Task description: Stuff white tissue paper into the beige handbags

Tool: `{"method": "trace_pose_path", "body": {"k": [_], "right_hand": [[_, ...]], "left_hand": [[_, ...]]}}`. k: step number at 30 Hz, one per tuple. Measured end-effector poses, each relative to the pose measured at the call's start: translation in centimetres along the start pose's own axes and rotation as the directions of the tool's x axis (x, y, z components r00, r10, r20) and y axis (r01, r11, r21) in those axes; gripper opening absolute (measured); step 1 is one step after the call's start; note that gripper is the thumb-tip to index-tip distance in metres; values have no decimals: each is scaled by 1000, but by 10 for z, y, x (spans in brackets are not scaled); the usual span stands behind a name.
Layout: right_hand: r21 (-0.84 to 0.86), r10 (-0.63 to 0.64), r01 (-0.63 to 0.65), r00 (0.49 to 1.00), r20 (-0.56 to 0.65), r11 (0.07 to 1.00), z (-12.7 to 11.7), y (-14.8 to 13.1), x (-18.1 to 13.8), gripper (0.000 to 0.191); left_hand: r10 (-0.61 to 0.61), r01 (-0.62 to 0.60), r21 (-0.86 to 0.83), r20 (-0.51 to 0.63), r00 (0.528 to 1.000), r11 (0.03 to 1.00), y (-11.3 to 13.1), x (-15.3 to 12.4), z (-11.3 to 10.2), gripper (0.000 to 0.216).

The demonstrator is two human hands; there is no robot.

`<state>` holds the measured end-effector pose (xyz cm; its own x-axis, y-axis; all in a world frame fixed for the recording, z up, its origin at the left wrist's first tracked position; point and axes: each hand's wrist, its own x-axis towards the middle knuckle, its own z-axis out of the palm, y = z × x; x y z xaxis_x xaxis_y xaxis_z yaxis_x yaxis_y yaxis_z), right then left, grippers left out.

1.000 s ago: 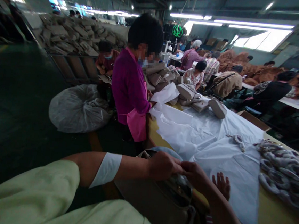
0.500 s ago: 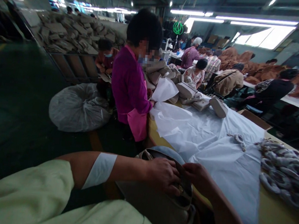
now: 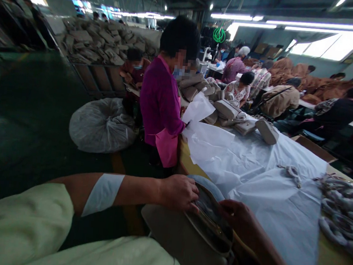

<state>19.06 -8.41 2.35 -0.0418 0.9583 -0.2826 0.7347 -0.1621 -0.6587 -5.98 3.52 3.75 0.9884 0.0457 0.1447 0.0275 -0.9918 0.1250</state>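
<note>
Taupe leather-look handbag [image 3: 182,240] sits at the near edge of the table [image 3: 183,163], mouth open and facing up, and its body seems to hang partly off the edge toward the wearer's lap. Left hand [image 3: 179,192] is on the left side of the mouth, fingers curled over the rim and gripping it. Right hand [image 3: 239,220] is on the right side of the mouth, touching the rim with fingers folded inward; it's in shadow, so I cannot tell if it clamps or just rests there. The bag lies between the two hands, both touching it, opening spread between them. Risks, my read: only the rim is held, so if either hand slips the bag could tip or slide off the near edge toward the floor. Pulling the two sides apart too hard could strain the seam or the trim along the opening. White tissue paper [image 3: 262,169] lies just beside the bag on its right and far sides, and the right forearm crosses over it, so a careless sweep could crease or drag a sheet. Strap pile [image 3: 343,209] at far right is well apart, low snag risk. Co-worker in purple [image 3: 161,98] stands farther along the table's left side, handling a sheet, well apart from both hands.
</note>
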Motion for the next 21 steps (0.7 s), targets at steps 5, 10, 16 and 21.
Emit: {"method": "trace_pose_path", "body": {"k": [5,10,16,21], "right_hand": [[-101,-21,22,1000,9,995,2,-2,1,37],[-211,19,-25,999,-31,977,11,3,-4,35],[-606,-664,494,744,-76,624,12,14,-16,53],[-502,-590,514,808,10,696,12,18,-21,29]], "left_hand": [[-49,49,46,3,999,998,0,-12,12,43],[-3,1,-60,-31,1000,998,-2,-9,10,52],[46,-49,-40,-52,998,998,-9,-7,14,40],[104,-99,67,-76,992,993,-15,-10,15,42]]}}
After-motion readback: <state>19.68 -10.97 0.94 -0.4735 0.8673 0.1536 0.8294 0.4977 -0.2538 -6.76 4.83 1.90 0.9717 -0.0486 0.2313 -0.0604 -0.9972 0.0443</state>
